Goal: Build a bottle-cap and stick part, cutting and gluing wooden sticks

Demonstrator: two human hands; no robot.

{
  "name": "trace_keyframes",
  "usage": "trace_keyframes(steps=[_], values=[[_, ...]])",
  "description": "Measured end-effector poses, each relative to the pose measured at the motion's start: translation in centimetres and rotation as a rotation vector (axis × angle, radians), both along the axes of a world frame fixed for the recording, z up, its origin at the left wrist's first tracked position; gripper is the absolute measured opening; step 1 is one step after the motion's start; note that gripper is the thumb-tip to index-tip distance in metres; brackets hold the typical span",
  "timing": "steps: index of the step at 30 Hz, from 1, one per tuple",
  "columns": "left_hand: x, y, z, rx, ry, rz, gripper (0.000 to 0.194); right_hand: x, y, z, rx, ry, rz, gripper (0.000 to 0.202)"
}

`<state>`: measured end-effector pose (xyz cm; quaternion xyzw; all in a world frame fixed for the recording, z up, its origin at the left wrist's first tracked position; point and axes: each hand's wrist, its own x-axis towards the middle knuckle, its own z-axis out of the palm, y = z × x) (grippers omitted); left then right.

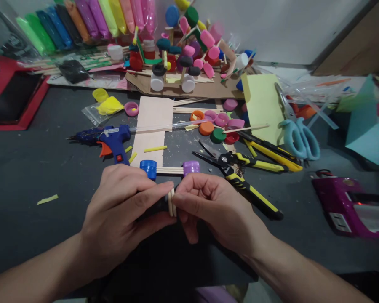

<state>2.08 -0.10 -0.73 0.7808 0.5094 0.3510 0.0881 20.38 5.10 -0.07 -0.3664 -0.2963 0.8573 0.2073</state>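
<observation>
Between my two hands are short pale wooden sticks (pixel 172 203), lined up side by side. My left hand (pixel 123 202) grips them between thumb and fingers, and a dark object behind them is mostly hidden. My right hand (pixel 208 200) pinches their right side with thumb and forefinger. Just beyond my fingertips lies a dumbbell-like piece: a blue bottle cap pair (pixel 148 168) and a purple bottle cap pair (pixel 191 167) joined by thin wooden sticks (pixel 169 170). Past my left hand lies a blue glue gun (pixel 115 136) with a clear glue stick in its back.
Yellow-black pruning shears (pixel 240 168) lie right of my hands, near a utility knife (pixel 274 153), blue-handled scissors (pixel 298 136) and a purple device (pixel 350 206). Loose bottle caps (pixel 206 128) and a pale wooden strip (pixel 151 139) lie ahead. Small cap-and-stick models (pixel 186 69) stand on cardboard behind.
</observation>
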Motion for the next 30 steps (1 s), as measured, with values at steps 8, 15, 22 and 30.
trace_keyframes(steps=[8, 15, 22, 30], values=[[0.06, -0.04, -0.06, 0.009, 0.0, -0.008, 0.025, -0.05, 0.07, -0.12, 0.013, -0.007, -0.004, 0.028], [0.28, -0.11, 0.0, -0.012, -0.04, 0.006, 0.022, -0.19, 0.01, -0.25, 0.013, -0.004, -0.009, 0.03], [0.37, -0.06, 0.1, -0.007, -0.049, -0.003, 0.02, -0.15, -0.11, -0.41, 0.015, 0.016, -0.006, 0.03], [0.05, 0.04, 0.05, -0.019, -0.025, -0.04, 0.023, -0.04, 0.06, -0.41, 0.064, -0.018, -0.021, 0.029]])
